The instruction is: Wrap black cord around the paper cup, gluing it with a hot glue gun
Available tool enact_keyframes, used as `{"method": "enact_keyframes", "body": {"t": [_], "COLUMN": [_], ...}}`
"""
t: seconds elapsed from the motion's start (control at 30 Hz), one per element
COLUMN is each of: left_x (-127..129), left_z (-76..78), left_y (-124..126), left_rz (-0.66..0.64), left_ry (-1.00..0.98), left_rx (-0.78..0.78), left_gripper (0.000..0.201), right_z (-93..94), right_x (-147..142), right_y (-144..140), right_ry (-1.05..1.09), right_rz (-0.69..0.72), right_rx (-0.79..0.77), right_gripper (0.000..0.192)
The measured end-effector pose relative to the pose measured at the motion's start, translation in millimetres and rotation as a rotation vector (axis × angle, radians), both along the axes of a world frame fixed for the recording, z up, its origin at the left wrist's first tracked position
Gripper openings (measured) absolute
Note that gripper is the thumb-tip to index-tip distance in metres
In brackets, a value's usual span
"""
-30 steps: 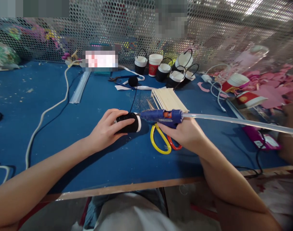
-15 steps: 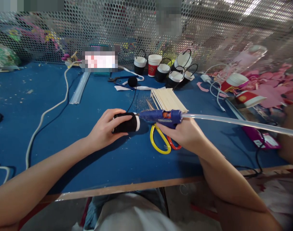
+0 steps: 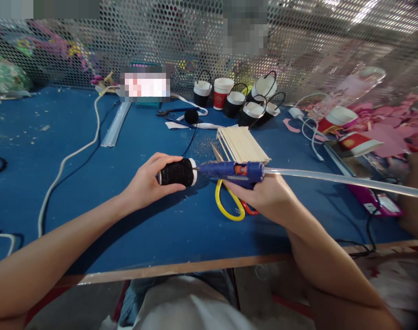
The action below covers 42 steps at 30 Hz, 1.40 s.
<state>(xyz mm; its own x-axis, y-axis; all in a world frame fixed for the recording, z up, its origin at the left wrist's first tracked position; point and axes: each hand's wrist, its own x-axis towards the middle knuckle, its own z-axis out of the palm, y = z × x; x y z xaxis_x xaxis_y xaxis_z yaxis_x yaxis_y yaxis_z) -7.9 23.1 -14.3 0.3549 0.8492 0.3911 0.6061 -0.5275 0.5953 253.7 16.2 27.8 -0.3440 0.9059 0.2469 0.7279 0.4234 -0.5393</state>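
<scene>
My left hand (image 3: 147,182) grips a small paper cup (image 3: 176,172) lying on its side, wrapped in black yarn with its white rim facing right. Thumb and fingers close round the cup from the left. From it a black strand runs back to a yarn ball (image 3: 191,116). In my right hand (image 3: 272,198) is a blue glue gun (image 3: 226,170), its nozzle at the cup's rim and a long clear glue stick (image 3: 332,179) trailing from its rear. Under the gun lie scissors (image 3: 218,205) with yellow and red handles, partly hidden.
Behind the gun lies a stack of flat wooden sticks (image 3: 245,143). Several black-wrapped cups with cord handles (image 3: 233,105) and a red paper cup (image 3: 223,95) stand by the mesh wall. Pliers (image 3: 171,111) and clear glue sticks (image 3: 116,124) lie left; pink scraps (image 3: 384,133) right.
The cup has turned in my left hand, and my index finger has shifted off its front, so more of the black winding shows. The glue gun stays at the rim.
</scene>
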Motion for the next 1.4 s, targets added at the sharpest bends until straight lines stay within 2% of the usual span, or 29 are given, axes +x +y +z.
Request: {"method": "enact_keyframes", "body": {"t": [0.23,0.4,0.73,1.0,1.2,1.4], "left_x": [1.0,1.0,-1.0,-0.6,0.6,0.1], "left_z": [1.6,2.4,-1.7,-3.3,-3.6,-4.6], "left_y": [0.0,-0.3,-0.4,-2.6,-3.9,-4.5], "left_rz": [0.055,0.072,-0.029,-0.106,-0.154,-0.176], "left_ry": [-0.036,-0.050,0.018,0.177,0.214,0.236], "left_rx": [-0.137,-0.172,0.075,0.250,0.310,0.303], "left_gripper": [0.056,0.054,0.054,0.052,0.048,0.046], "right_z": [0.9,2.0,2.1,4.0,4.4,5.2], "right_x": [0.7,1.2,0.4,-1.3,-3.0,-6.5], "right_y": [-2.2,-3.4,-1.3,3.2,7.5,9.1], "right_ry": [-0.034,-0.062,0.000,0.033,0.043,0.059], "right_rz": [0.006,0.023,-0.043,-0.055,-0.042,-0.055], "right_rx": [-0.012,-0.003,-0.034,-0.071,-0.047,-0.086], "right_gripper": [0.019,0.018,0.021,0.019,0.022,0.020]}}
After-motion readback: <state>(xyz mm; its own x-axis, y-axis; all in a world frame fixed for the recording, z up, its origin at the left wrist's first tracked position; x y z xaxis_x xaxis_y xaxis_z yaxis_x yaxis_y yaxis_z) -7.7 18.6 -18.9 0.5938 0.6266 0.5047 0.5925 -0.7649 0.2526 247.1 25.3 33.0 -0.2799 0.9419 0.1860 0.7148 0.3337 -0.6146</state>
